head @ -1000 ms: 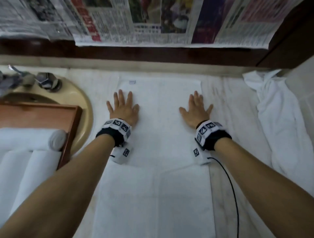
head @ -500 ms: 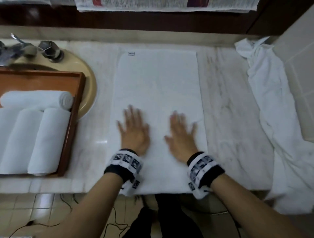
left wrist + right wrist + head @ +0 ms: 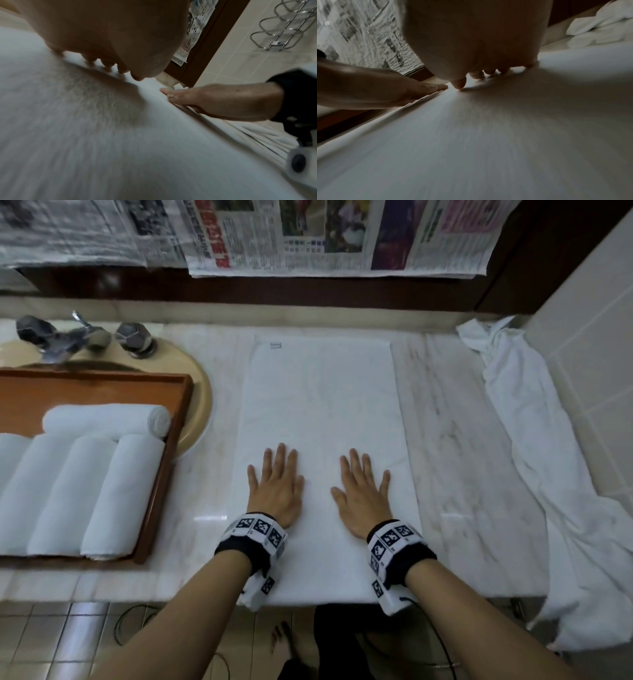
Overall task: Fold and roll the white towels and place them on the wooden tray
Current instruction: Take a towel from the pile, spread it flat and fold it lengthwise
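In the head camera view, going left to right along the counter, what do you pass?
Wooden tray with rolled towels → left hand → right hand, both flat on the folded towel → crumpled towel.

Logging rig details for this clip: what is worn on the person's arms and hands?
Both forearms are bare, without sleeves or gloves. Each wrist carries a black band topped with white blocks printed with square black-and-white markers. A white camera unit hangs below the right wrist, with a thin black cable trailing from it.
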Available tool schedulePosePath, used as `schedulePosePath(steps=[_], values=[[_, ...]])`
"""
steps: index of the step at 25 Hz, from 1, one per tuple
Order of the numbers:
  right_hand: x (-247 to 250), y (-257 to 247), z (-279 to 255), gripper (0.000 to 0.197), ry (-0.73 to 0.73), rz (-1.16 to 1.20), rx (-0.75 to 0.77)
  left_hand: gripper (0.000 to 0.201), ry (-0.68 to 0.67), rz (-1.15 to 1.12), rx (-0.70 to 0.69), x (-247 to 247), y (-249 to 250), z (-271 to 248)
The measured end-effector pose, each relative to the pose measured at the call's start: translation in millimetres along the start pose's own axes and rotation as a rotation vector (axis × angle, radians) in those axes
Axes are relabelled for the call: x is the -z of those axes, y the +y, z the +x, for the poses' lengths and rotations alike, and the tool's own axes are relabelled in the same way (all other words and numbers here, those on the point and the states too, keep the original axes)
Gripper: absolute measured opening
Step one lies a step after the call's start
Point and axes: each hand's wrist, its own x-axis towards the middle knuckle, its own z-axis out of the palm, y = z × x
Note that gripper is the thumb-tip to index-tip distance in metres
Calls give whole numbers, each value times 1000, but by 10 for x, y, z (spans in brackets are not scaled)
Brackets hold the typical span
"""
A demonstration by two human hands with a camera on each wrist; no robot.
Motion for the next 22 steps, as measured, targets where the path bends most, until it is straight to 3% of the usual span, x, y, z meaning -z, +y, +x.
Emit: schedulePosePath(steps=[9,13,16,19,22], values=[[712,13,1325,60,4,-51,74,57,6,-2,19,493,158,1206],[1071,278,1917,59,23,-49,19,57,38,5,80,771,-25,1709],[1337,562,2211,55,129,-88,-69,59,150,-10,159,939,-268,1899],[1628,759,2479,40,325,-192,-105,55,264,-56,127,1018,-386,1965],[1865,860,2722,40,277,-215,-124,55,281,-109,154,1012,-378,1981]])
